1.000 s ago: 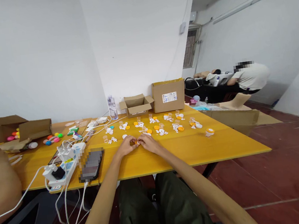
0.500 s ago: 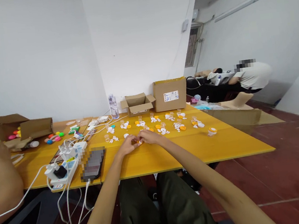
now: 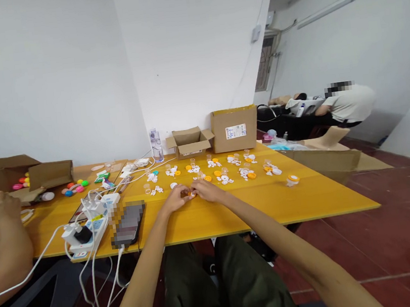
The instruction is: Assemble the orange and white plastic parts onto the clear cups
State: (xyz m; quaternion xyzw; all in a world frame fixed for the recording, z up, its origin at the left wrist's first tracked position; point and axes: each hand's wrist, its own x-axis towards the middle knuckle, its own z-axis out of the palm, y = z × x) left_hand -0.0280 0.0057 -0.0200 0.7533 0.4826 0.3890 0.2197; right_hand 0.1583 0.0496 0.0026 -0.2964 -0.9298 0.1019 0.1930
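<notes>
Close together over the table's middle, my left hand (image 3: 175, 198) and my right hand (image 3: 206, 191) both pinch a small orange and white plastic part (image 3: 191, 195). Fingers cover most of it, so its exact shape cannot be made out. Just beyond the hands lie groups of white plastic pieces (image 3: 225, 178), orange round caps (image 3: 251, 175) and small clear cups (image 3: 147, 188). One assembled-looking piece with an orange and white top (image 3: 292, 180) stands apart on the right.
A phone (image 3: 128, 224) and a power strip (image 3: 91, 232) with tangled white cables lie to the left. Cardboard boxes (image 3: 235, 130) and a water bottle (image 3: 156, 145) stand along the wall. A co-worker's hand (image 3: 4, 210) holds coloured balls at far left.
My hands stay in nearly the same place, still pinching the small part. The co-worker's hand at the left has shifted slightly, and coloured balls now show at its fingers.
</notes>
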